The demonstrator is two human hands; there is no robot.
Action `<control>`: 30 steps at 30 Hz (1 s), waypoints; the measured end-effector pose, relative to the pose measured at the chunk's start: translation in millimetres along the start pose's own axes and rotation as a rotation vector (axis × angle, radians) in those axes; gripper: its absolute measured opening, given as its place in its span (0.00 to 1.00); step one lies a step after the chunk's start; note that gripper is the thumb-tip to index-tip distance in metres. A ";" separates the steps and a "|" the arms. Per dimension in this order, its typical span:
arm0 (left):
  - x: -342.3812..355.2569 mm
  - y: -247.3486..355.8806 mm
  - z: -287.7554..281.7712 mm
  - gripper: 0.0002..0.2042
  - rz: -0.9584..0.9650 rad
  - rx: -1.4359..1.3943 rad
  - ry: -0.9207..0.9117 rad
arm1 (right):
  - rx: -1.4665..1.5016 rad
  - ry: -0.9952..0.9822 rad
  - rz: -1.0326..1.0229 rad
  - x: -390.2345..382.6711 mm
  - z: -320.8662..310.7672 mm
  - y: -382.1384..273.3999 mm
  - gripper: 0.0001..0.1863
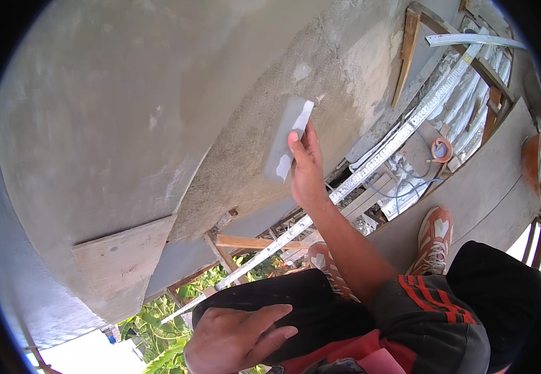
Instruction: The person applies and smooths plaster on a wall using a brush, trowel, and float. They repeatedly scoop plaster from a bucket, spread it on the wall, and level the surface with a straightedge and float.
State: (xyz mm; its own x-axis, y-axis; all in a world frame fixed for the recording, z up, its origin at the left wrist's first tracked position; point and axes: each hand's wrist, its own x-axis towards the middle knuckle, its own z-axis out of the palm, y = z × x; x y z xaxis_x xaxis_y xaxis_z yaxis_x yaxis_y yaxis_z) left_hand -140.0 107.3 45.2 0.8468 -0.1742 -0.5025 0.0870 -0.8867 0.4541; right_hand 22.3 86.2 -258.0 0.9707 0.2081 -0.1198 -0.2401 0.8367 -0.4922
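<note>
Left hand [236, 340], flat block [286, 124] (grainy cement [224, 177] behind)

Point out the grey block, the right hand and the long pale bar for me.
Grey block [279, 142]: head view, on its broad grey face.
Right hand [306, 167]: head view, on the middle of the hand.
Long pale bar [407, 130]: head view, on its stretch right of the forearm.

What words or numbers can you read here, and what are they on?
None that I can read out.
Long pale bar: small marks, too small and blurred to read.
Grey flat tool in the right hand: no lettering to be seen.
Dark sleeve: red stripes, no words I can make out.
</note>
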 end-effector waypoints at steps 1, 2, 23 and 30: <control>7.3 14.0 -9.2 0.18 -0.006 0.038 -0.005 | 0.239 0.000 0.061 16.1 -4.4 -6.3 0.44; 15.9 22.9 -16.2 0.18 -0.008 0.075 -0.005 | 0.305 -0.025 0.080 21.1 4.2 -8.2 0.44; -25.3 -12.8 -2.4 0.27 -0.068 0.145 -0.030 | 0.587 -0.234 0.192 41.9 45.2 66.9 0.42; -19.0 -20.3 -0.2 0.28 -0.100 0.161 0.041 | 0.584 -0.175 0.315 -7.8 51.9 96.2 0.35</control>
State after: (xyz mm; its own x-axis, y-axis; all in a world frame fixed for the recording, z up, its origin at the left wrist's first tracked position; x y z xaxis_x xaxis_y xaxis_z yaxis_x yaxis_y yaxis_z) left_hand -157.7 128.7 45.7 0.8594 -0.0670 -0.5070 0.0895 -0.9564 0.2781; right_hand -8.5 191.4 -259.6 0.8516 0.5239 -0.0155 -0.5204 0.8486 0.0950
